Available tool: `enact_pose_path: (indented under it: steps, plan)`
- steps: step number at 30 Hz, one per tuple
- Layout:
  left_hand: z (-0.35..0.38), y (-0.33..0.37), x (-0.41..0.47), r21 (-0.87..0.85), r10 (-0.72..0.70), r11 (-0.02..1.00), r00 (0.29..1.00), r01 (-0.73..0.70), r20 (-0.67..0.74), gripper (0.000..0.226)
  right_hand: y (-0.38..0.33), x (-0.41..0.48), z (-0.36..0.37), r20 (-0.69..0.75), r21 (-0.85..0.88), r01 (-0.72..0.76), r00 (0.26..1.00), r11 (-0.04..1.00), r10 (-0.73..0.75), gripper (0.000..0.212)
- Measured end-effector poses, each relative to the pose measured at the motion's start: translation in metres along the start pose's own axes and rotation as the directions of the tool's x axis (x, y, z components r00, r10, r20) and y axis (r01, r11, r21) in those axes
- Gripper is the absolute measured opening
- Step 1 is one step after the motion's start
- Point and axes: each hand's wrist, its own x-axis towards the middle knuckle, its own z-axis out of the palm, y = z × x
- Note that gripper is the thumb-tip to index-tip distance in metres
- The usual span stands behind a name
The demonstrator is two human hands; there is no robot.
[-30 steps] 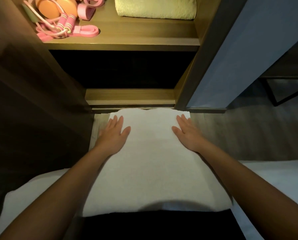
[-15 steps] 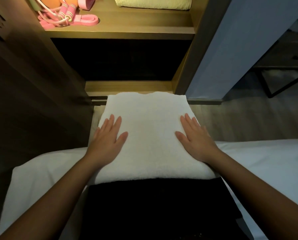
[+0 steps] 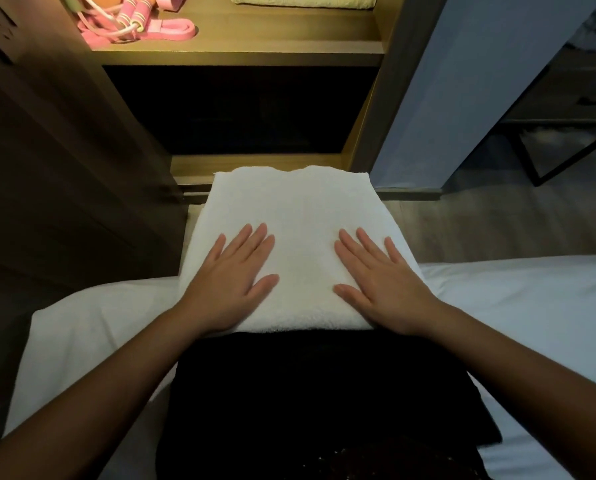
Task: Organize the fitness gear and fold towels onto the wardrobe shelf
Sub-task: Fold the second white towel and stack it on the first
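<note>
A folded white towel (image 3: 296,216) lies across my lap, its far edge reaching the wardrobe's base. My left hand (image 3: 230,285) rests flat on its near left part, fingers spread. My right hand (image 3: 379,282) lies flat on its near right part, fingers spread as well. Neither hand grips the cloth. On the wardrobe shelf (image 3: 255,43) above sit pink fitness gear (image 3: 140,24) at the left, with a skipping rope and bands, and a folded pale green towel (image 3: 303,0) at the right, cut off by the frame's top edge.
A dark open compartment (image 3: 237,109) lies below the lit shelf. A white bed sheet (image 3: 518,306) spreads to both sides of me. The dark wardrobe side panel (image 3: 64,168) stands at the left, a blue-grey door panel (image 3: 445,98) at the right, a black-framed table (image 3: 566,140) beyond.
Both hands have slid back toward me over the towel, from its far corners to its near part. The towel's near edge has moved away from me, baring my dark lap.
</note>
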Motion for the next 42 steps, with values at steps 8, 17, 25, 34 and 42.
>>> enact_pose_path:
  steps: [8, 17, 25, 34, 42]
  plan:
    - [-0.018, -0.018, -0.032, -0.042, 0.183, 0.983, 0.982, -0.181, 0.054, 0.079, 0.017, -0.021, -0.012, 0.069, 0.078, 0.113, 0.991, 0.991, -0.118, 0.085]
    - [-0.018, 0.013, -0.030, 0.128, 0.279, 0.951, 0.959, -0.282, 0.039, 0.076, -0.010, -0.018, -0.017, 0.069, -0.189, 0.264, 0.964, 0.946, -0.255, 0.092]
    - [-0.021, 0.022, -0.030, 0.177, 0.195, 0.966, 0.981, -0.190, -0.013, 0.075, -0.017, -0.030, -0.027, -0.046, -0.150, 0.164, 0.984, 0.975, -0.172, 0.070]
    - [-0.037, 0.009, -0.044, 0.148, 0.044, 0.988, 0.996, -0.032, -0.076, 0.052, -0.004, -0.022, -0.043, -0.139, -0.091, 0.095, 0.984, 0.991, -0.107, 0.041]
    - [-0.121, -0.012, -0.013, -0.303, 0.183, 0.951, 0.895, -0.057, 0.406, 0.032, 0.034, 0.013, -0.113, 0.417, 0.490, -0.015, 0.882, 0.871, -0.220, 0.028]
